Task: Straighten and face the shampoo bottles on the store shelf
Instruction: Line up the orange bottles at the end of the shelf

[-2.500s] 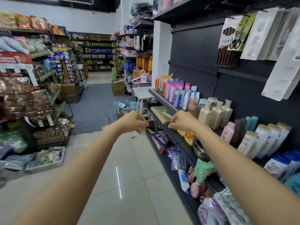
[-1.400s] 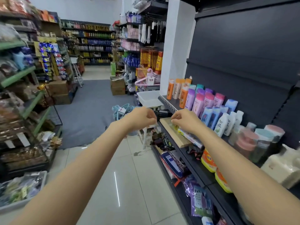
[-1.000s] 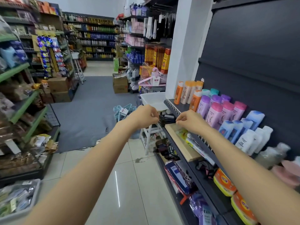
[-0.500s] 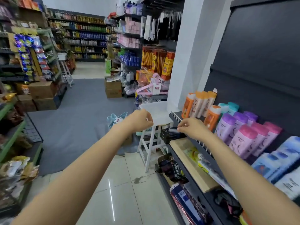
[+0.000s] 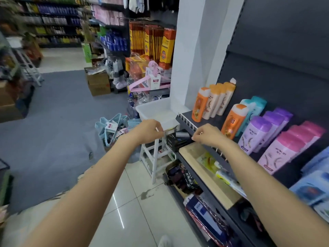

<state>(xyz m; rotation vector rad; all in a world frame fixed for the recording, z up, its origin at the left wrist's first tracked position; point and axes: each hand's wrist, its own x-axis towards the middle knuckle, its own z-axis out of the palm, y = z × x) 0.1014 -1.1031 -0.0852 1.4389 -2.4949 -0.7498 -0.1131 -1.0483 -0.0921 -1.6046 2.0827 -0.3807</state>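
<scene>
Shampoo bottles stand in rows on the dark shelf (image 5: pixel 212 120) at my right. Orange ones (image 5: pixel 199 105) are farthest, one orange bottle (image 5: pixel 233 122) stands forward, then teal (image 5: pixel 255 108), purple (image 5: pixel 256 133), pink (image 5: pixel 283 152) and blue ones (image 5: pixel 316 186) nearest. The pink and purple bottles lean back. My right hand (image 5: pixel 208 135) has curled fingers and hovers at the shelf's white wire front rail, left of the forward orange bottle, holding nothing I can see. My left hand (image 5: pixel 149 131) is a loose fist in the air over the aisle, empty.
A white stool (image 5: pixel 155 157) with a white tub (image 5: pixel 156 109) stands at the shelf's end by a white pillar (image 5: pixel 192 50). Black boxes (image 5: pixel 178 140) and a wooden board (image 5: pixel 204 173) lie on the lower shelf. Blue hangers (image 5: pixel 110 128) and a cardboard box (image 5: pixel 98 82) sit on the floor.
I have walked forward along the aisle, so the orange, purple and pink bottles are much nearer. Both hands stayed curled in front; the right one now reaches the shelf's wire rail.
</scene>
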